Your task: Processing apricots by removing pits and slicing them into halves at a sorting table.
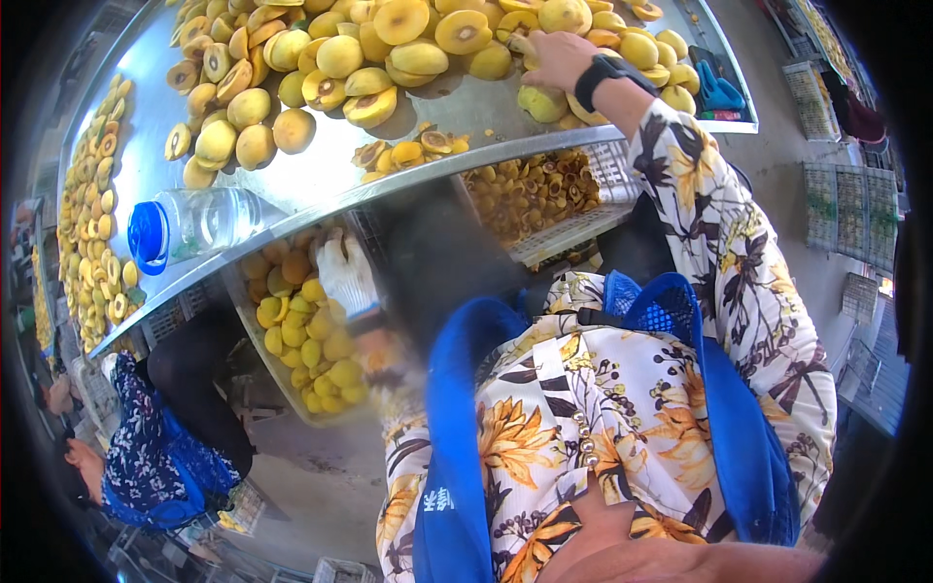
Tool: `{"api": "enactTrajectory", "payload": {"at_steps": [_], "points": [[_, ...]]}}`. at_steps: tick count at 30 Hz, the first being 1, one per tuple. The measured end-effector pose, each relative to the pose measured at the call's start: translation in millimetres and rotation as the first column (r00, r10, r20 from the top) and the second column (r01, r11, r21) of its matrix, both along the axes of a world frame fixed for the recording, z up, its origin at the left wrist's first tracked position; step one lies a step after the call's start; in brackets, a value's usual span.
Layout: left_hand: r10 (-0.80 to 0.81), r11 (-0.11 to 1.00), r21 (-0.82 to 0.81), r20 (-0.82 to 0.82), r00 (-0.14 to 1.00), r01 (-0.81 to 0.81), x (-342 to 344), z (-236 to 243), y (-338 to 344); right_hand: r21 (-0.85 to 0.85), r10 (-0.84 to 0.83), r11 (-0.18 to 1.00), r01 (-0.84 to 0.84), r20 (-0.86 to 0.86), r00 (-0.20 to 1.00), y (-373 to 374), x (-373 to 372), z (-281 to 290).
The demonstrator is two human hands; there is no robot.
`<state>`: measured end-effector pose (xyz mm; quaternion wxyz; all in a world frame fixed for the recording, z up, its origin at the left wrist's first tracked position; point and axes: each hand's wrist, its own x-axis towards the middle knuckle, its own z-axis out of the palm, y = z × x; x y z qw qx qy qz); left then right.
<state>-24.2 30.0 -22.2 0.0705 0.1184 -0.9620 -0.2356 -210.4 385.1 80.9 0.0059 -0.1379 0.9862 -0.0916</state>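
right hand (564, 63) is at the far side of the steel counter (282, 175), palm down over the big pile of yellow peach halves (413, 60), fingertips touching fruit at the pile's r side; grip's curled in & fairly narrow, but can't tell if it's closed on a piece b/c the back of the hand hides it. a greenish-yellow peach (542, 103) lies just under that hand, on the near side of the grip. blk wristband (603, 78) on that wrist. left hand (347, 277), in a wht knit glove, is below the counter's near edge, over a crate (275, 374) of yellow peaches (335, 382); blurry, fingers pointing toward the counter, can't tell if that grip is wide or narrow or has anything in it. fruit shows on both sides of the glove. small peach scraps (408, 153) nr the counter edge, btwn the pile & a wht plastic basket (610, 167) w/ pitted-looking pieces below. clear bottle (209, 222) w/ blue cap on the l side of counter; more halves (92, 209) strung along its l edge. blue glove (717, 89) at far r corner.
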Motion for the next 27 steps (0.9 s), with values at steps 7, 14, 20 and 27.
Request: {"api": "enactTrajectory", "payload": {"at_steps": [7,14,20,27], "points": [[0.054,0.979,0.196,-0.520,0.853,0.057,-3,84,61,-0.431,-0.088,0.865,0.256,0.372,0.924,19,2,21],[-0.026,-0.252,0.928,-0.291,0.956,0.276,-41,121,150,-0.907,0.378,0.271,0.322,0.408,0.831,-42,87,47],[0.023,-0.415,0.909,-0.012,1.000,0.020,-40,106,155,-0.726,0.024,0.687,-0.021,-0.007,1.000,-76,124,11],[0.200,-0.379,0.912,-0.086,0.976,0.158,-44,96,145,-0.577,0.060,0.813,0.075,0.212,0.976,-89,161,11]]}}
